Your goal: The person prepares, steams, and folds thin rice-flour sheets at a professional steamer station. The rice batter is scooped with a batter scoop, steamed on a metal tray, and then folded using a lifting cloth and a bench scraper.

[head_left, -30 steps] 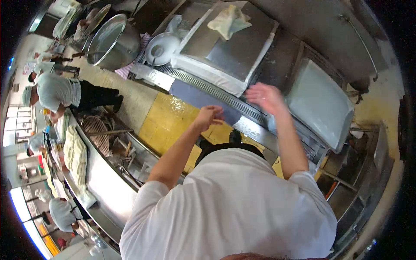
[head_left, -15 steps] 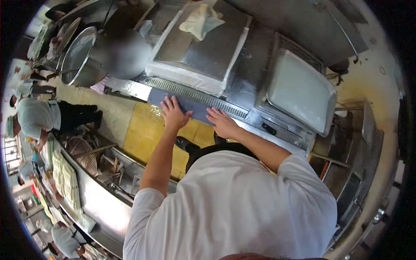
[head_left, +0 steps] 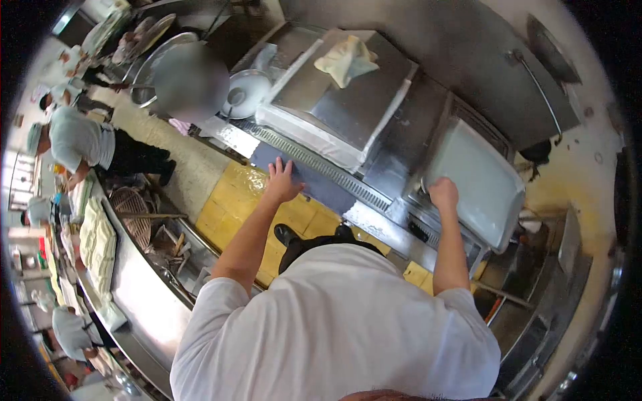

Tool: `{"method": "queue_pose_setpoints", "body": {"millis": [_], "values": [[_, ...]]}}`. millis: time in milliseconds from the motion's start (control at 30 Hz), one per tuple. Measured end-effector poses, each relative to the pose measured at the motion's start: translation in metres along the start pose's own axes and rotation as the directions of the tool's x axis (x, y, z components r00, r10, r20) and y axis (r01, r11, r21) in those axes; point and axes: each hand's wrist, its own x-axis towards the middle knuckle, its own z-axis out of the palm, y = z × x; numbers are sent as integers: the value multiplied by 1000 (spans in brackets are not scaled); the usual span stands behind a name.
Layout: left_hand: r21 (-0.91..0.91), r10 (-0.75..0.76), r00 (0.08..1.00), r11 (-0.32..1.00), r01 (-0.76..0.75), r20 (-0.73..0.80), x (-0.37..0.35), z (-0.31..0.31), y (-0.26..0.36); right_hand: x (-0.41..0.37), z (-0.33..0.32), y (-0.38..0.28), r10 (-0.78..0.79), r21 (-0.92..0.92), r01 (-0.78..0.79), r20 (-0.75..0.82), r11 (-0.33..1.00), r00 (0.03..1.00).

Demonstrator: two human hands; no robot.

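My left hand (head_left: 283,184) is open, its fingers spread over the dark grey strip (head_left: 324,190) along the front of the metal counter. My right hand (head_left: 443,194) is closed in a fist at the near left edge of a large pale rectangular tray or lid (head_left: 475,177). A small shiny piece shows beside its fingers; what it grips cannot be made out. Behind the strip stands a boxy metal cover (head_left: 348,100) with white cloth around its base and a crumpled pale cloth (head_left: 348,60) on top.
A slotted grate (head_left: 334,175) runs along the counter. At the left lie a round white pan (head_left: 247,93) and a large metal wok or basin (head_left: 164,57). Behind me, a long metal worktable (head_left: 144,294) holds folded pale cloths (head_left: 97,240). Several people work nearby, one (head_left: 83,144) at that table.
My right hand has left the dark grey strip, moved right to the pale tray's edge and closed. My left hand stays spread over the strip. The camera view has shifted.
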Motion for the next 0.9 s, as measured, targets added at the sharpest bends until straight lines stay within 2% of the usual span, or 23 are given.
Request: {"method": "queue_pose_setpoints", "body": {"millis": [67, 100, 133, 200, 233, 267, 300, 333, 400, 467, 500, 567, 700, 767, 800, 867, 900], "values": [[-147, 166, 964, 969, -199, -206, 3, 19, -31, -4, 16, 3, -21, 68, 23, -28, 997, 999], [-148, 177, 935, 962, -230, -306, -12, 17, -35, -6, 21, 1, -17, 132, 24, -55, 991, 998], [-157, 151, 934, 965, -210, -323, -27, 13, -40, -13, 19, -8, -47, 131, 54, -58, 990, 997], [-288, 53, 957, 947, -139, -285, -58, 11, -53, -29, 16, -38, -218, 216, 287, -295, 933, 930], [-330, 23, 934, 932, -149, -357, -73, 19, -63, -35, 18, -59, -251, 211, 316, -286, 925, 925], [-344, -10, 933, 931, -123, -361, -86, 25, -75, -43, 20, -82, -363, 214, 452, -353, 866, 862], [-391, -75, 951, 919, -51, -301, -102, 26, -85, -51, 25, -106, -462, 209, 578, -419, 789, 782], [-436, -137, 961, 900, 19, -239, -116, 27, -95, -59, 31, -132, -489, 205, 600, -411, 773, 770], [-470, -214, 948, 879, 82, -235, -140, 34, -118, -76, 47, -184, -678, 333, 721, -253, 608, 690], [-510, -294, 934, 846, 156, -202, -159, 42, -145, -88, 78, -237, -754, 302, 756, -150, 581, 639], [-528, -319, 925, 832, 170, -206, -167, 44, -158, -100, 83, -267, -775, 297, 774, -144, 559, 615], [-569, -390, 903, 790, 229, -178, -181, 47, -185, -129, 88, -327, -846, 422, 803, -137, 420, 515], [-620, -474, 863, 734, 279, -173, -205, 46, -233, -182, 97, -428, -889, 405, 857, -188, 317, 418], [-629, -499, 844, 725, 280, -199, -215, 46, -257, -199, 99, -467, -954, 434, 869, -65, 237, 292], [-636, -508, 837, 719, 281, -204, -221, 48, -267, -206, 99, -484, -958, 432, 874, -67, 224, 279], [-678, -574, 790, 670, 302, -215, -231, 50, -286, -219, 100, -514, -987, 433, 887, 88, 160, 135], [-684, -581, 783, 664, 301, -221, -235, 49, -293, -223, 103, -528, -989, 429, 891, 85, 147, 122]]}}
